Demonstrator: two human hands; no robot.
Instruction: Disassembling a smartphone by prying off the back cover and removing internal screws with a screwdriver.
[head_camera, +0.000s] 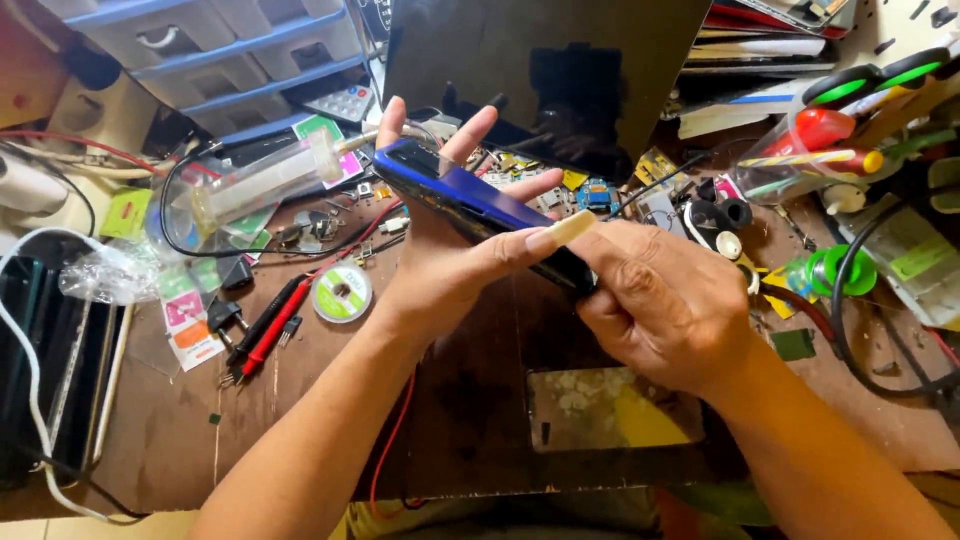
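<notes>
Frame centre: left hand grips slim blue-edged black smartphone edge-on above cluttered brown workbench, right hand pinches its lower end; loose grip risks dropping it.

Open room lies on the bare brown worktop under and toward the near edge of the 2 raised hands, broken only by a flat glass panel and a thin red wire. To the left, red test probes, a solder spool and a large syringe crowd the way. Behind, a dark leaning screen closes the path. To the right, black cables, a green tape roll and a tool tub block passage.
</notes>
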